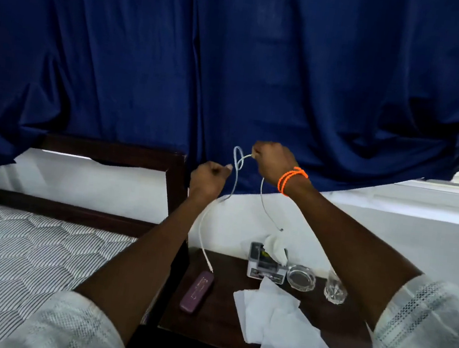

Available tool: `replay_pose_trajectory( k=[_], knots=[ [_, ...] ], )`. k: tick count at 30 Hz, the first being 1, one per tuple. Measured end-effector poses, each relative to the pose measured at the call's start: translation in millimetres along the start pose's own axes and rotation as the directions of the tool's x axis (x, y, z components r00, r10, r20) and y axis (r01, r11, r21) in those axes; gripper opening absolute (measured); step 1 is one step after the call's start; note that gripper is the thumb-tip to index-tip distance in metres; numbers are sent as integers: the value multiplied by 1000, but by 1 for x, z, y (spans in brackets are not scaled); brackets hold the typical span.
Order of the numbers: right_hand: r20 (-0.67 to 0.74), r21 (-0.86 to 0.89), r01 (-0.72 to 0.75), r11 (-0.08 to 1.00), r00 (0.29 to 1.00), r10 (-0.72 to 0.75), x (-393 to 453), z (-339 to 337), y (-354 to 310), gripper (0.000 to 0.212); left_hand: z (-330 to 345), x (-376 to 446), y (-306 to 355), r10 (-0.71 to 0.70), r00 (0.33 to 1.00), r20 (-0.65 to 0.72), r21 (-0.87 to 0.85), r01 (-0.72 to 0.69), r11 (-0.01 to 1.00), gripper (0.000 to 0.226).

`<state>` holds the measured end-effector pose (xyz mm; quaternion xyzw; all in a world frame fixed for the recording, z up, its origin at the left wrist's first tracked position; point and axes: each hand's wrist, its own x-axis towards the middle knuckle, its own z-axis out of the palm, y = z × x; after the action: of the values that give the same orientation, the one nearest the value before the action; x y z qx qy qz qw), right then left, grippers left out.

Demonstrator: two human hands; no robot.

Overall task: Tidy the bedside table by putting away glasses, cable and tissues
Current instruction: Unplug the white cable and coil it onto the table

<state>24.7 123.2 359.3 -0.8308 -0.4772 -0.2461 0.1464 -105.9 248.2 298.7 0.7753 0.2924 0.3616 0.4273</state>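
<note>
The white charging cable (pixel 237 171) is held up mid-frame against the blue curtain (pixel 122 49), a small loop formed between the two hands. Biggest risk from here — the loose ends. One tail hangs down toward the tissue box (pixel 265 262) and the other trails to the table (pixel 216 314) just beside the purple glasses case (pixel 197 291), so a quick pull could snag the box or drag a plug across the glass ashtray (pixel 301 277) and the tumbler (pixel 335 289). The loop could also be tightened into a knot if tension is kept on it.

Both arms are stretched forward and raised. The left hand (pixel 208 177) is curled into a fist, pinching the cable at the thumb; the right hand (pixel 276 161) — orange bracelet (pixel 290 177) at the wrist — pinches the strand near the loop's top. Loose tissues (pixel 278 320) lie lower centre on the table.
</note>
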Motion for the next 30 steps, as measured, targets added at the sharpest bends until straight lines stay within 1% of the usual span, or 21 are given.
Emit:
replay_pose_trajectory(
  k=[4, 6, 10, 12, 15, 17, 22, 26, 28, 30],
  knots=[
    [-34, -7, 76, 997, 996, -76, 0, -39, 8, 12, -2, 9, 40, -13, 997, 75, -211, 29, 977, 37],
    [-49, -5, 102, 995, 994, -102, -2, -53, 15, 11, 0, 11, 53, -5, 995, 100, -250, 30, 968, 34],
    [-98, -15, 98, 995, 990, -99, -7, -74, 32, 10, 8, 11, 69, 26, 996, 85, -245, -4, 970, 24],
    [-118, -11, 88, 996, 989, -88, -8, -82, 38, 9, 12, 8, 75, 87, 992, 93, -249, -61, 966, 25],
    [-166, 39, 58, 998, 985, -51, -7, -91, 44, 11, 17, 4, 87, 197, 971, 137, -268, -155, 951, 25],
    [-197, 66, 46, 997, 980, -32, -7, -96, 46, 11, 21, 3, 95, 243, 960, 135, -274, -200, 941, 24],
    [-244, 136, -8, 991, 969, 41, -8, -101, 50, 10, 26, 5, 110, 241, 968, 68, -325, -207, 923, 14],
    [-209, 257, -85, 963, 968, 141, -11, -93, 60, 13, 25, 11, 122, 273, 962, 1, -313, -259, 914, 13],
    [-194, 319, -85, 944, 969, 152, -12, -88, 62, 15, 25, 13, 127, 293, 956, -2, -288, -281, 915, 12],
    [-180, 426, -58, 903, 973, 148, -13, -86, 57, 15, 25, 14, 131, 294, 956, 20, -278, -277, 920, 12]
  ],
)
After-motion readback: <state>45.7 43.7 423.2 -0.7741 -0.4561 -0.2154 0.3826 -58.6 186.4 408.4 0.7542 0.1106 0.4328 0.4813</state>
